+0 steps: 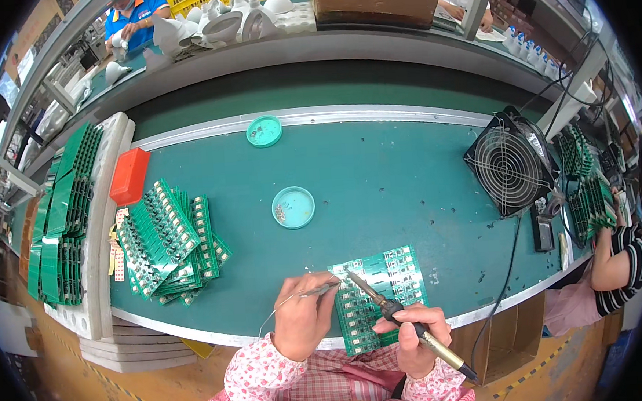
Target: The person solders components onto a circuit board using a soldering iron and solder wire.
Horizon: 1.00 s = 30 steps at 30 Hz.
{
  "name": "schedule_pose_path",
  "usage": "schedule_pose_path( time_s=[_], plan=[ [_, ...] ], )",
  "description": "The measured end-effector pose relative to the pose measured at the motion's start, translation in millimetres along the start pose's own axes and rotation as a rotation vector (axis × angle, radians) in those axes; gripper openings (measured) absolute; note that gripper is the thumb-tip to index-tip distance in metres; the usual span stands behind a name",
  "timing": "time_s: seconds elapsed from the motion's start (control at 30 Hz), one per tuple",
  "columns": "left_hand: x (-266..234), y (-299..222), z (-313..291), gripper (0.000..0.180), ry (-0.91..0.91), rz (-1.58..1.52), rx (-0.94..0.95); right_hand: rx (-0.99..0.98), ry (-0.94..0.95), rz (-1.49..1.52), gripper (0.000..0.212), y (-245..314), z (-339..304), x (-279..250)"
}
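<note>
Workbench (378, 167) in green with metal edging, black fan (506, 167) at right, loaded shelf (290, 53) behind. Soldering iron (388, 306) clasped in right hand (416, 355); thin metal piece (318, 291) pinched in left hand (301, 319).

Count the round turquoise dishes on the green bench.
2: far dish by the metal rail; near dish between the rail and the left hand. None look hidden.

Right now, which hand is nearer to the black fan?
Right. The right hand, holding a soldering iron, is below and left of the black fan in the picture. The left hand, holding tweezers, is farther left.
</note>
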<state>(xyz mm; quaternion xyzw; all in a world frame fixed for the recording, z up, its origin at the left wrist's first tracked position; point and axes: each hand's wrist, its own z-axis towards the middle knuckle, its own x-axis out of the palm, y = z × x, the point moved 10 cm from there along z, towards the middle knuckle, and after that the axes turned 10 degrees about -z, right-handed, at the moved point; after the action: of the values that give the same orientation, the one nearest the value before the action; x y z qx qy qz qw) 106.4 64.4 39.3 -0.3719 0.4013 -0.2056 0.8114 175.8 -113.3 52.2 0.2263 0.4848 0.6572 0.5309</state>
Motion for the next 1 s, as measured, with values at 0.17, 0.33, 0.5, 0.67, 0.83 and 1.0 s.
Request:
schedule_pose_path(
  time_s=[0.17, 0.33, 0.5, 0.67, 0.83, 1.0],
  plan=[
    [0.2, -0.2, 0.0, 0.021, 0.009, -0.012, 0.007, 0.010, 0.001, 0.013, 0.013, -1.9, -2.0, 0.1],
    [0.0, 0.5, -0.8, 0.022, 0.007, -0.021, 0.001, 0.004, 0.023, 0.000, 0.012, 0.7, -0.8, 3.0],
    [0.6, 0.2, -0.2, 0.021, 0.018, -0.020, 0.006, 0.145, 0.024, -0.069, 0.012, -18.7, -8.6, -4.9],
    [-0.1, 0.2, 0.0, 0.019, 0.011, -0.012, -0.002, 0.152, 0.094, -0.160, 0.015, -19.1, -5.1, -0.6],
    [0.6, 1.2, -0.1, 0.018, 0.010, -0.010, -0.011, 0.183, 0.147, -0.156, 0.013, -22.2, -2.7, 4.4],
    [-1.1, 0.0, 0.4, 0.019, 0.009, -0.014, -0.007, 0.171, 0.158, -0.147, 0.012, -20.9, -1.1, 7.6]
  ],
)
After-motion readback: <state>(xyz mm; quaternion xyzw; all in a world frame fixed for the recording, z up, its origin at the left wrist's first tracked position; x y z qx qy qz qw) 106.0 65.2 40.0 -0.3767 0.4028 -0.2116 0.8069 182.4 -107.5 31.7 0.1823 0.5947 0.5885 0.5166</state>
